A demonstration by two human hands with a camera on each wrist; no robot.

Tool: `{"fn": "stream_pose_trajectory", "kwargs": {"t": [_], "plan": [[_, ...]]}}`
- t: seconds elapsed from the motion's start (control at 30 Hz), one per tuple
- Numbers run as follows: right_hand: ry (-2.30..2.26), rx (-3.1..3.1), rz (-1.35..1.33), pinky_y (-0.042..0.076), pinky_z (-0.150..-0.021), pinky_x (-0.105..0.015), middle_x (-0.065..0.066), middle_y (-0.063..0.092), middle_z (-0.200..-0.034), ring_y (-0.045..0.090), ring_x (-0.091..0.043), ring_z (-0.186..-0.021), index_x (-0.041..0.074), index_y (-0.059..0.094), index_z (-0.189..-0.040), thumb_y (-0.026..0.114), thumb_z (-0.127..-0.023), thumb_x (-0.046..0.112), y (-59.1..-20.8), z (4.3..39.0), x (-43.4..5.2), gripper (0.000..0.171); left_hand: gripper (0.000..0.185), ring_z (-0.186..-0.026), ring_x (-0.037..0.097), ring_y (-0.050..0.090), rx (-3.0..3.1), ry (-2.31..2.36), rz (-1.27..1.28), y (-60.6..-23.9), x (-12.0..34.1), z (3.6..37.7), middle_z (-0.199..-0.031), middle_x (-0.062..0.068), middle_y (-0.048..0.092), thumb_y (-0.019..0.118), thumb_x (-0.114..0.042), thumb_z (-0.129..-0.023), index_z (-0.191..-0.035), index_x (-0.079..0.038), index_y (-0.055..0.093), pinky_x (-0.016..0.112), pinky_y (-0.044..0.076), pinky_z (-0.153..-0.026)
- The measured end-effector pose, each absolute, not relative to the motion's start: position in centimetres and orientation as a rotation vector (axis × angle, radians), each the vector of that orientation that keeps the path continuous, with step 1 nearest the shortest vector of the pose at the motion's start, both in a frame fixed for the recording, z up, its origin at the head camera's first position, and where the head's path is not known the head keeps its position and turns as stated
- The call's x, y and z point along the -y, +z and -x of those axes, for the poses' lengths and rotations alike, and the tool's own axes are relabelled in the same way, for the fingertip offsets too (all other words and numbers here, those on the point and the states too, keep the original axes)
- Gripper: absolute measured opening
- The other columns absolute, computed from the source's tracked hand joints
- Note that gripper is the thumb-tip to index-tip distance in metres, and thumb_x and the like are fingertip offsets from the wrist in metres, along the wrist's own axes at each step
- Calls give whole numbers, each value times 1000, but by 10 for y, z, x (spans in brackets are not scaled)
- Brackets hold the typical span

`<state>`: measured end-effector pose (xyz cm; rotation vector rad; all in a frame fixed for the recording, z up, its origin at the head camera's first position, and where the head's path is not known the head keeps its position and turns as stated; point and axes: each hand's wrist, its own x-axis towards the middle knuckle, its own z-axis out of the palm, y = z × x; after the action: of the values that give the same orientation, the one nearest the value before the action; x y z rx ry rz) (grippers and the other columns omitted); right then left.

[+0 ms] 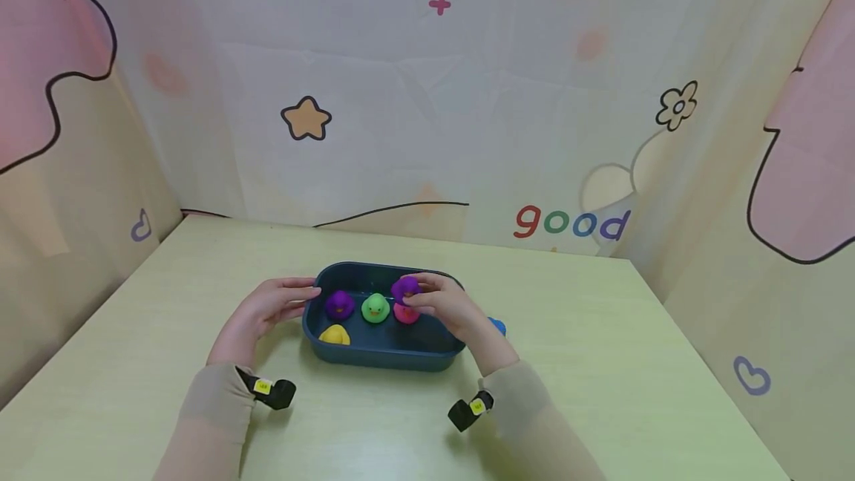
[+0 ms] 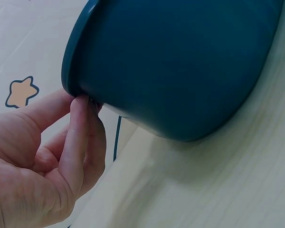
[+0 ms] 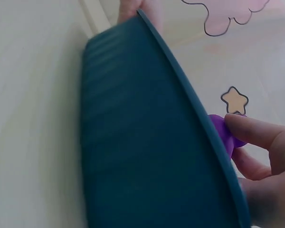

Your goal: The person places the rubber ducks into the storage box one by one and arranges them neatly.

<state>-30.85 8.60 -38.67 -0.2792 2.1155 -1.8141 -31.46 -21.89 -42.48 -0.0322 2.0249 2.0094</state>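
A dark blue plastic tub (image 1: 384, 357) stands on the table, holding a purple toy duck (image 1: 340, 305), a green duck (image 1: 375, 308), a pink duck (image 1: 405, 313) and a yellow duck (image 1: 335, 335). Another purple duck (image 1: 405, 289) is pinched between thumb and fingertips of my right hand (image 1: 449, 304), over the tub and partly covering the pink one. At the tub's left end, my left hand (image 1: 270, 305) holds the rim with its fingertips; the left wrist view shows these fingers (image 2: 78, 123) at the lip. In the right wrist view, the tub hides part of the held duck (image 3: 219, 127).
Right of the tub, a blue object (image 1: 497, 326) lies on the light wood table (image 1: 588, 362), mostly hidden by the right hand and wrist. Printed cloth (image 1: 374, 169) hangs behind the table and along both sides.
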Motion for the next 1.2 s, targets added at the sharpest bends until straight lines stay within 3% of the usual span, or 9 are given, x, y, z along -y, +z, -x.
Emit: {"fn": "stream_pose_trajectory", "kwargs": {"t": [0.33,0.63,0.9,1.2], "plan": [[-1717,-2128,359,53,-98,-35,-23,59,-126,66,-19,-101,-7,56,-128,64,-92,2,-399,298,-65,38,64,-82,0,67,-2028,2011,9,-423,219,316,-96,-11,69,67,-18,-93,-144,10,39,16,56,-76],[-1557,-2182,375,54,-96,-34,-20,54,-125,63,-21,-103,-6,57,-129,67,-89,1,-405,296,-53,42,63,-82,0,67,-2034,2009,21,-416,217,313,-93,-12,68,67,-18,-94,-144,10,39,16,56,-77],[-1350,-2349,428,56,-85,-30,-16,65,-114,65,-17,-87,-1,65,-121,72,-87,5,-411,297,-43,35,63,-82,-1,67,-2031,2014,19,-418,218,314,-91,-12,67,66,-16,-94,-143,11,38,16,56,-77],[-1172,-2539,460,55,-88,-34,-14,68,-115,60,-24,-102,2,71,-114,74,-85,5,-417,295,-33,30,63,-82,-1,67,-2025,2015,20,-423,218,314,-91,-13,67,66,-16,-94,-143,11,38,16,56,-77]]}}
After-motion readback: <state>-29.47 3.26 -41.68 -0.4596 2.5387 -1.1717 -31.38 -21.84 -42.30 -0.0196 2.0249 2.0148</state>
